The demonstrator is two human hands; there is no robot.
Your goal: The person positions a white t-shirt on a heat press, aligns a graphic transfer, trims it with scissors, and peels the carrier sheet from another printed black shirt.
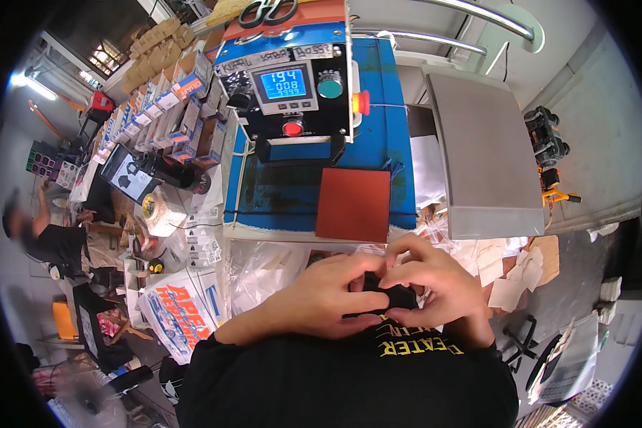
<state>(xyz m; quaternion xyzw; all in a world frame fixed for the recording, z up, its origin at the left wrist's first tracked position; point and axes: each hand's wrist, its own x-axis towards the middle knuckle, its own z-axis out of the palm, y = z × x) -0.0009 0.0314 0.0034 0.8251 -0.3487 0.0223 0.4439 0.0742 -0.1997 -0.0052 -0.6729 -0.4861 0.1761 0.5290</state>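
My left hand (321, 299) and my right hand (435, 282) are close together in front of my black shirt with yellow lettering (399, 364), fingers curled on a black item (389, 296), apparently fabric, that they partly hide. Beyond them stands a heat press (285, 89) with a lit display, knobs and red buttons. On its blue lower platen (264, 200) lies a square rust-red pad (353, 203).
A grey panel (485, 157) stands right of the press. At left are stacked boxes (164, 100), a phone (128, 175), a tape roll (160, 210) and printed sheets (178, 314). Another person (53, 242) works at far left. A chair base (521, 342) is lower right.
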